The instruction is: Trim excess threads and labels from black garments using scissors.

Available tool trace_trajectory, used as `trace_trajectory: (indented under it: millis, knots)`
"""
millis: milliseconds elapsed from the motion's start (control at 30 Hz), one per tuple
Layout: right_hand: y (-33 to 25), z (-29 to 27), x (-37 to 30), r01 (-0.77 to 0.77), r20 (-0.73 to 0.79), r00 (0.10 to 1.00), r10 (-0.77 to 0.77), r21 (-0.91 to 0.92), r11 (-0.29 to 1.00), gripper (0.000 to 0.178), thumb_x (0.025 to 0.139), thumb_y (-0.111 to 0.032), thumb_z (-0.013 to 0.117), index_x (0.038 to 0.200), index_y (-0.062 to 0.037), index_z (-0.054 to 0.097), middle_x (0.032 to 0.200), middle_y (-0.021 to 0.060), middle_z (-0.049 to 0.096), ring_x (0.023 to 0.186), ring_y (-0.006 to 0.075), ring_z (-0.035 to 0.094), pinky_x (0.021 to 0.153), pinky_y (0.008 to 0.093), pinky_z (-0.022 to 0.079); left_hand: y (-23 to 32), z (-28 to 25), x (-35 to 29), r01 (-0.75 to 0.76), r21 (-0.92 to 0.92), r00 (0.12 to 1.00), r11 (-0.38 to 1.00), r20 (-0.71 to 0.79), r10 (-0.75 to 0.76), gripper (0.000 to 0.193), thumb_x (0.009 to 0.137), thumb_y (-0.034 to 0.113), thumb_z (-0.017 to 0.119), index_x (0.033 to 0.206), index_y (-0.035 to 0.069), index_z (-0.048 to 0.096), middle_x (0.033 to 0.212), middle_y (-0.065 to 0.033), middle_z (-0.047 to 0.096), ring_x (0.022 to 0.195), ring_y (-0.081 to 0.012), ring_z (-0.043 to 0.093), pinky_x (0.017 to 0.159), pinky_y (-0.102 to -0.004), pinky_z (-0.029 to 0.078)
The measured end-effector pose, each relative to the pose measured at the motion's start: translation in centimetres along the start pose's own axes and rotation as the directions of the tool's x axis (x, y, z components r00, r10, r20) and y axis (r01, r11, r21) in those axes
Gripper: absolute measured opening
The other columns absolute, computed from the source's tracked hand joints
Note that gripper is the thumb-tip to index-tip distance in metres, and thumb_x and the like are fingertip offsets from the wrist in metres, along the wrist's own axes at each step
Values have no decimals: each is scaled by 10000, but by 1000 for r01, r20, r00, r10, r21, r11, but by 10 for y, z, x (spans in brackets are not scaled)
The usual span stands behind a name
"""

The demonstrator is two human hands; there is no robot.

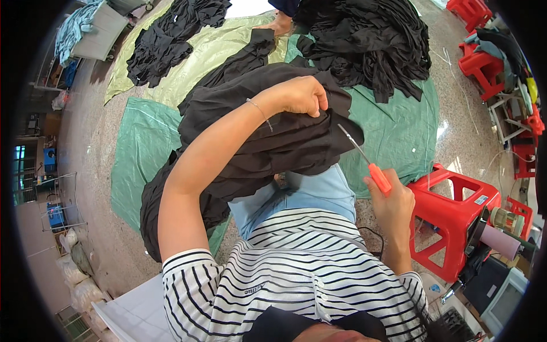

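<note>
A heap of black cloth garments point(239, 137) lies across my lap, over light blue jeans. My left hand point(302, 96) is closed in a pinch at the upper right part of the cloth, seemingly gripping an edge; its fingertips are partly hidden. To the right, my right hand point(393, 199) is wrapped round a red-handled tool point(379, 178) with a slim metal shaft, which looks like a small screwdriver. The tool's tip points up and left, in front of the black cloth near my left hand.
Green sheeting point(399, 125) and yellowish sheeting point(199, 54) cover part of the speckled floor. Black garment piles point(364, 45) lie ahead, with another person's foot point(279, 24) between them. A red stool point(456, 199) stands at my right, beside a thread cone point(501, 240).
</note>
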State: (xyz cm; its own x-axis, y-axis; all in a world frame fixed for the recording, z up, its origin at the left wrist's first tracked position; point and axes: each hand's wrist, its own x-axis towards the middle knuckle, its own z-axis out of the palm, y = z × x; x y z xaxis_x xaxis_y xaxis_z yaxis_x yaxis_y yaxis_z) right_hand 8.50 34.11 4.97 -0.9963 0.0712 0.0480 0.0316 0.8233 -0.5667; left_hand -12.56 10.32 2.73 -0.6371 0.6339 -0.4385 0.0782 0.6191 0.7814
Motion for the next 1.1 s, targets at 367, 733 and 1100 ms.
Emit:
trace_trajectory:
  millis: [367, 733, 1100]
  knots:
    - [-7, -1, 6, 4, 6, 1000, -4, 43, 999, 269, 849, -292, 728, 863, -61, 591, 671, 152, 622, 601, 390, 608, 506, 446, 451, 13, -15, -11, -41, 308, 999, 951, 23, 36, 383, 758, 135, 750, 1082, -3, 600, 841, -91, 666, 802, -178, 619, 698, -312, 477]
    - [-27, 13, 9, 167, 94, 981, -172, 55, 984, 279, 827, -305, 752, 865, -69, 608, 681, 139, 632, 570, 371, 608, 490, 427, 451, -4, 3, -10, 72, 25, 968, 997, -242, -64, 262, 714, 32, 717, 966, 11, 648, 778, -60, 625, 689, -141, 570, 587, -295, 443]
    - [1, 20, 26, -39, 16, 999, 38, 83, 996, 270, 846, -317, 732, 926, -82, 626, 672, 146, 641, 636, 377, 638, 564, 437, 474, -2, 74, -54, -201, 694, 281, 691, -635, 719, 106, 777, 42, 665, 878, 56, 638, 974, -74, 645, 809, -281, 618, 678, -355, 520]
